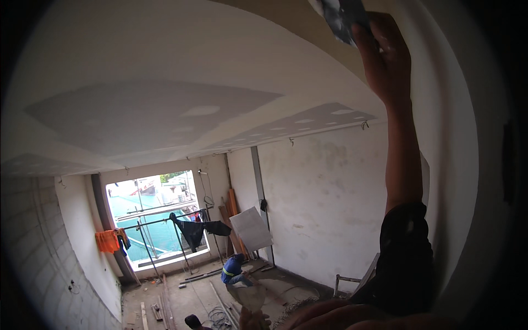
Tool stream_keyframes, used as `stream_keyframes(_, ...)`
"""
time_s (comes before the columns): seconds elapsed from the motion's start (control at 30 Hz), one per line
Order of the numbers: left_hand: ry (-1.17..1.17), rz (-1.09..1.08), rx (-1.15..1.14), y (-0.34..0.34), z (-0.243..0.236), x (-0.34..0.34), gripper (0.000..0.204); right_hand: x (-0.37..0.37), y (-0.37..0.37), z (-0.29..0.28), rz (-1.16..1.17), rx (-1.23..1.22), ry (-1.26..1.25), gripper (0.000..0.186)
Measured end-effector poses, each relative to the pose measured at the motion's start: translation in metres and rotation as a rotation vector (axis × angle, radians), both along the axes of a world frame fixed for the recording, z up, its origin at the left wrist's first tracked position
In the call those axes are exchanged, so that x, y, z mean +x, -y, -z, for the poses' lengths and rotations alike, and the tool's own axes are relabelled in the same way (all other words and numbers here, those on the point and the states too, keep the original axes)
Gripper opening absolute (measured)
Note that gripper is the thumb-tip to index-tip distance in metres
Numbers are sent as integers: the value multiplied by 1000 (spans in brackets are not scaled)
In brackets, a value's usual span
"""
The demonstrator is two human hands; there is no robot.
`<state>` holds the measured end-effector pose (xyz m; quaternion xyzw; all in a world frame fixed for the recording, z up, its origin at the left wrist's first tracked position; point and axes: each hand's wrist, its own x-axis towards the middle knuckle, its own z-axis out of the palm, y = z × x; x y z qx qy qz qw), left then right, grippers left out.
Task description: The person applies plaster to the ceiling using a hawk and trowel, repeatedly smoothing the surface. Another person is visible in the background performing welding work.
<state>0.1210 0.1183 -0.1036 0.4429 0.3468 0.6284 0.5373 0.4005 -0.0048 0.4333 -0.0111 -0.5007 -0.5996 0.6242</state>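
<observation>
A broad filling knife (342,21) smeared with whitish compound is at the upper right, raised to the beige band beside the curved ceiling edge; whether its blade touches the surface cannot be told. The right hand (388,60) grasps it, thumb laid along the near face and the other fingers curled behind. The bare forearm (404,154) rises almost straight from a dark sleeve (405,236).

Low in the view, the left hand (255,319) has its fingers closed at the base of a pale, wide-bladed scraper (247,297), whose blade points upward, well apart from the filling knife.

Overhead, the plasterboard ceiling (165,55) shows grey areas, some dotted with lighter filler patches. Beyond the raised arm stands a blotchy white wall (324,203).

Farther off, a co-worker in a blue top (233,269) with a bright band crouches on the floor, near a leaning pale board (252,229) and upright timber planks (233,203). Dark cloths (192,232) and an orange garment (107,241) hang by the window opening (154,192). Coiled cable (219,317) lies near another person's dark head (192,320) at the lower edge.
</observation>
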Motion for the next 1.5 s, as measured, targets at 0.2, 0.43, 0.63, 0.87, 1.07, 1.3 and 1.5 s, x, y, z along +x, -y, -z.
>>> stream_keyframes(0.2, -8, -15, -3, 9, 20, -7, 32, -25, 7, -55, 192, 81, 15, 9)
stream_keyframes(0.43, -25, 84, -144, 31, -12, -14, 42, -49, 1, -86, 260, 198, 127, 10)
stream_keyframes(0.63, -33, 83, -158, 29, -12, -12, 39, -61, -6, -97, 240, 137, 135, 12)
stream_keyframes(0.87, -6, 104, -198, 3, 26, -15, 26, -73, -10, -99, 229, 112, 154, 12)
stream_keyframes(1.07, -119, -35, -392, 44, -59, -4, 21, -73, -15, -101, 240, 85, 163, 11)
stream_keyframes(1.3, -61, 83, -215, 37, -23, -9, 21, -73, -17, -105, 277, 135, 171, 12)
stream_keyframes(1.5, -45, 105, -193, 31, -13, -8, 23, -72, -18, -106, 303, 117, 196, 14)
